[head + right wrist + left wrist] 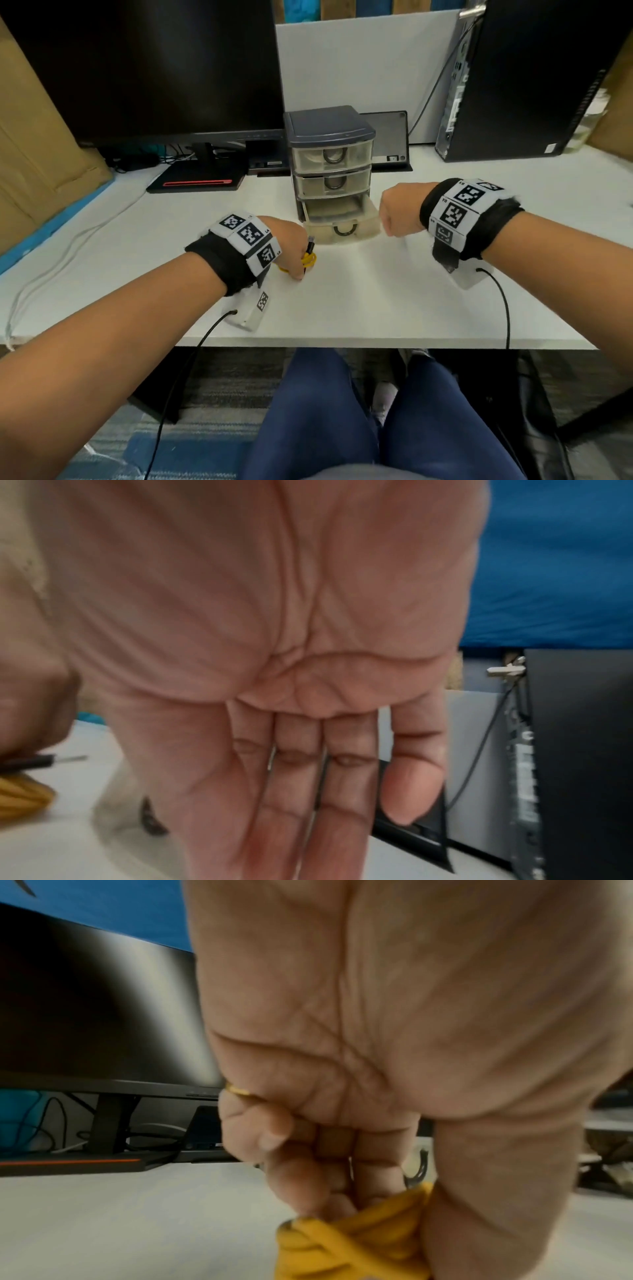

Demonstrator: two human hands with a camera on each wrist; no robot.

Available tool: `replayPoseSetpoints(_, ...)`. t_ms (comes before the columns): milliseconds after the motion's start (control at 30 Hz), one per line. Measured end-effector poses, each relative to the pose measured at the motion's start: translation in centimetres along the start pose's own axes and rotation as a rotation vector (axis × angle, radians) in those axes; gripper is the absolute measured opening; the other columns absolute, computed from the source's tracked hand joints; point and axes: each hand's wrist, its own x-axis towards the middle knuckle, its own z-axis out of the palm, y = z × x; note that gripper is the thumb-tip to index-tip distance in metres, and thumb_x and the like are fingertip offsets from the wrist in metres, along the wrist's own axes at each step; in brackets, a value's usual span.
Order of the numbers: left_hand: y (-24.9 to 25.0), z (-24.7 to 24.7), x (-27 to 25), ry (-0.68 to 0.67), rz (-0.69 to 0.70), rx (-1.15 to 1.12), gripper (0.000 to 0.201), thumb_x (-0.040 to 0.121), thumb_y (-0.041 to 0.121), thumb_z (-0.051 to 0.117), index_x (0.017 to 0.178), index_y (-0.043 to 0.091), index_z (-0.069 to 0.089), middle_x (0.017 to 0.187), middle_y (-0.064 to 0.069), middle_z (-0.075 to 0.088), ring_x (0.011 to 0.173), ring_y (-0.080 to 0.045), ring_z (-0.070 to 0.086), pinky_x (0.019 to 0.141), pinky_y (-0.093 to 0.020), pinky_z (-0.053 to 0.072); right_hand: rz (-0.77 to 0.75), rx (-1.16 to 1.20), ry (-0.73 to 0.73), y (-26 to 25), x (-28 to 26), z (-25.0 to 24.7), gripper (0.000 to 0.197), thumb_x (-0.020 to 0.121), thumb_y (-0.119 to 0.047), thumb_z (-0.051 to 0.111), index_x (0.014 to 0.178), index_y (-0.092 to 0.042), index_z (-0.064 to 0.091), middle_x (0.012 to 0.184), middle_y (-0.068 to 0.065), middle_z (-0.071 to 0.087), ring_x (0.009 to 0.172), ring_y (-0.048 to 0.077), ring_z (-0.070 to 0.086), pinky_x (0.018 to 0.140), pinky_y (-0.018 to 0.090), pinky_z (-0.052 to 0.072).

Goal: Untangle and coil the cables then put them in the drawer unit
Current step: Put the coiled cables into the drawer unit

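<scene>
A coiled yellow cable (356,1240) is being gripped in the curled fingers (301,1175) of the left hand (291,245), just above the white desk (376,301) and near the front of the drawer unit (330,161). A dark connector (311,245) is sticking up from the fist. The bundle is probably light and springy, so it is best clasped across all loops at once, lest they unwind. The bottom drawer (342,219) is being left pulled out, while the right hand (400,214) is being held just beside it, fingers straight and empty.
</scene>
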Motion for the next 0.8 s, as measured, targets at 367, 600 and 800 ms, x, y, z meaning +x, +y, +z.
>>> replayPoseSetpoints(367, 3.5, -2.8, 1.2, 0.188, 0.261, -0.303, 0.032, 0.085, 0.042, 0.063, 0.083, 0.010, 0.062, 0.068, 0.001, 0.049, 0.060, -0.015, 0.041, 0.057, -0.027, 0.033, 0.251, -0.024, -0.170, 6.8, -3.0, 3.2, 0.029, 0.084, -0.035, 0.070, 0.093, -0.021, 0.047, 0.071, -0.008, 0.036, 0.065, 0.019, 0.041, 0.055, 0.024, 0.033)
replayPoseSetpoints(600, 4.2, -4.1, 1.4, 0.236, 0.317, -0.528, 0.012, 0.089, 0.030, 0.063, 0.085, 0.019, 0.063, 0.060, 0.009, 0.062, 0.048, 0.000, 0.054, 0.047, -0.012, 0.041, 0.257, 0.000, -0.297, 7.3, -2.3, 5.1, 0.025, 0.087, -0.032, 0.065, 0.077, -0.010, 0.060, 0.067, -0.003, 0.048, 0.064, 0.015, 0.048, 0.051, 0.022, 0.033)
replayPoseSetpoints(800, 0.5, -6.1, 1.3, 0.474, 0.160, -0.445, 0.023, 0.090, 0.034, 0.061, 0.094, 0.012, 0.061, 0.084, -0.005, 0.063, 0.074, -0.022, 0.064, 0.067, -0.036, 0.052, 0.138, 0.145, -0.011, 7.0, -2.5, 1.9, 0.023, 0.092, -0.029, 0.056, 0.103, -0.010, 0.062, 0.091, 0.004, 0.056, 0.084, 0.021, 0.053, 0.076, 0.030, 0.044)
